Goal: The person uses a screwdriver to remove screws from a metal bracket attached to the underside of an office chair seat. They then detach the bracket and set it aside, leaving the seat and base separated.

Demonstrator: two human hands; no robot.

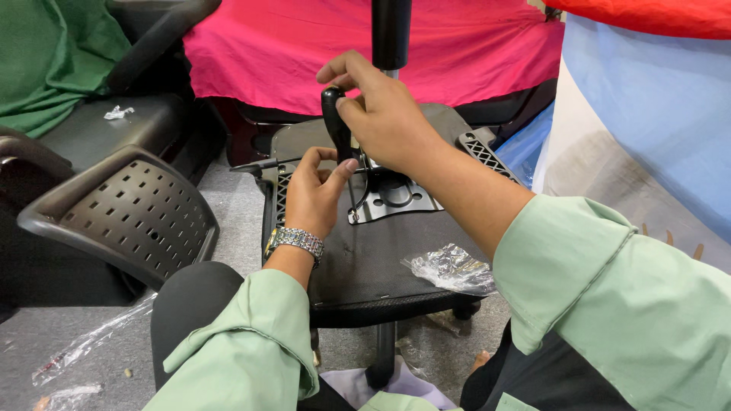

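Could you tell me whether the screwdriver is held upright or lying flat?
Upright: the screwdriver handle rises from the metal plate, gripped by the right hand.

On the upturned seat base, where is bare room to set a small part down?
The free patch is the seat underside between the metal plate and the crumpled plastic bag. It is crowded at the plate, where the left hand and right hand work a black-handled screwdriver.

**Tight at the bracket, open at the near edge**

The upturned seat base (365, 259) is bare along its near left part, giving free passage. A crumpled plastic bag (451, 268) blocks the near right corner. Farther in, the metal bracket (396, 194) and upright black cylinder (391, 30) crowd the middle. A perforated chair back (129, 209) stands close on the left; draped pale cloth (647, 114) walls the right.
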